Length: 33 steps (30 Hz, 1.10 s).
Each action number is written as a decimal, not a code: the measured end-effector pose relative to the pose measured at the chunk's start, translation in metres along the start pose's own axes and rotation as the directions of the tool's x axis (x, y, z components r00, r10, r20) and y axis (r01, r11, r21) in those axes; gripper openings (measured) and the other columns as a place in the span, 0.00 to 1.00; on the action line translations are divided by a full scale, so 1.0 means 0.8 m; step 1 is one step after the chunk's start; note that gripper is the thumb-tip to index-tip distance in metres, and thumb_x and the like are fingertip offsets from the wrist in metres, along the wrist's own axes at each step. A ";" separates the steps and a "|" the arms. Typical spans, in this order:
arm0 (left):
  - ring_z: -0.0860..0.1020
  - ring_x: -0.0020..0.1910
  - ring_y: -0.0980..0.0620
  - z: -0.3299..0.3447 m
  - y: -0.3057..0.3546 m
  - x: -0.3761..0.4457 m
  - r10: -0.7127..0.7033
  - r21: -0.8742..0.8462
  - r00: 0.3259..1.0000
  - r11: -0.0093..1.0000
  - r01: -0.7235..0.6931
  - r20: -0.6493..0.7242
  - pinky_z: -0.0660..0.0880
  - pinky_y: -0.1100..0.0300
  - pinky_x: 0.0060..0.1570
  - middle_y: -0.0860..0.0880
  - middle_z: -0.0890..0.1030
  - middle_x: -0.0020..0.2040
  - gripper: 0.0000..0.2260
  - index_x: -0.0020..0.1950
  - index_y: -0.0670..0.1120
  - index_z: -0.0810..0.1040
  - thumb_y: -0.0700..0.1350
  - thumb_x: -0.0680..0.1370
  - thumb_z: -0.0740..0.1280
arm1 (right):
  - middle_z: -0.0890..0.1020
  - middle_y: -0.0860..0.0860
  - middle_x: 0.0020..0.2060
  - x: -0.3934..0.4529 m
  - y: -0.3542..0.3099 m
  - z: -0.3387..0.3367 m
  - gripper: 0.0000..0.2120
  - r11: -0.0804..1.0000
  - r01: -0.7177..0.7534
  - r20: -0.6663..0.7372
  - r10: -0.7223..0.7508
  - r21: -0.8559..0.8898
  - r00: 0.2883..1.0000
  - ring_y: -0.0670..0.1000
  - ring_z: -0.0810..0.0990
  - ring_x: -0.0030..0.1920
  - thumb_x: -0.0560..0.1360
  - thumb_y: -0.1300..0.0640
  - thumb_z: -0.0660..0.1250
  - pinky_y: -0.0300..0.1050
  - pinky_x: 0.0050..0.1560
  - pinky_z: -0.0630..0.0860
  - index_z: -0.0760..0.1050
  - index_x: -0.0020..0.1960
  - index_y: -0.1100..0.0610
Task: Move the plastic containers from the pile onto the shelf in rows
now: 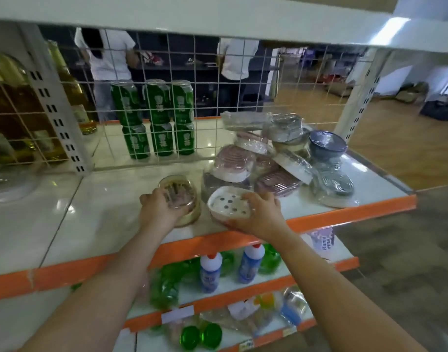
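Both hands grip wrapped tubs: left hand [160, 208] fingers curl over a clear round tub [182, 196]; right hand [262, 216] fingers clasp a white holed dish [229, 205].

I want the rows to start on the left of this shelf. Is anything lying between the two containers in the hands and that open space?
Nothing visible does. The left hand holds a beige container, the right hand a white container; the shelf left of them shows only bare surface. The pile lies to the right.

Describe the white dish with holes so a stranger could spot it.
On the orange-edged shelf, look at the front edge, just before the pile of wrapped containers. The right hand grips the white dish; only it shows a flat top dotted with round holes.
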<state>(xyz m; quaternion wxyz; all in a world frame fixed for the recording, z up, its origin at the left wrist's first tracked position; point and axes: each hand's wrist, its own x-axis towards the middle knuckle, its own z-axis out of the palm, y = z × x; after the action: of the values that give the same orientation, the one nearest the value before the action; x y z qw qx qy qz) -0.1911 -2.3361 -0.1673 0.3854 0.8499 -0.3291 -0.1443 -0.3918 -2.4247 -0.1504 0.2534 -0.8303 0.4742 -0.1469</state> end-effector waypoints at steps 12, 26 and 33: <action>0.71 0.65 0.41 0.016 0.003 0.026 -0.036 0.093 0.997 0.995 0.042 -0.064 0.69 0.53 0.60 0.43 0.70 0.70 0.29 0.74 0.45 0.65 0.51 0.76 0.69 | 0.60 0.54 0.71 0.040 0.009 0.018 0.34 0.969 0.186 0.075 -0.176 -0.163 0.982 0.58 0.56 0.70 0.69 0.35 0.68 0.48 0.69 0.57 0.65 0.71 0.45; 0.72 0.63 0.42 -0.030 -0.013 0.001 -0.046 -0.028 0.970 0.999 0.040 -0.237 0.69 0.55 0.59 0.40 0.73 0.65 0.20 0.67 0.42 0.72 0.49 0.77 0.67 | 0.70 0.53 0.64 0.041 -0.056 0.020 0.24 0.975 0.221 -0.029 -0.220 0.037 0.975 0.55 0.64 0.66 0.73 0.42 0.68 0.46 0.62 0.64 0.72 0.65 0.51; 0.75 0.58 0.45 -0.110 -0.041 -0.017 -0.010 -0.024 0.972 1.000 0.005 -0.236 0.69 0.58 0.56 0.42 0.76 0.61 0.16 0.65 0.42 0.73 0.47 0.79 0.64 | 0.70 0.56 0.65 0.024 -0.120 0.064 0.24 0.971 0.240 0.079 -0.241 0.012 0.967 0.57 0.65 0.66 0.76 0.44 0.63 0.48 0.64 0.64 0.68 0.68 0.53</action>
<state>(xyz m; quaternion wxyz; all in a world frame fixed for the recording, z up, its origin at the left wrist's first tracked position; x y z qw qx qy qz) -0.1421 -2.2616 -0.1337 0.4310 0.8577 -0.2761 -0.0476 -0.2888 -2.3861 -0.1392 0.2533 -0.8865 0.3594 -0.1439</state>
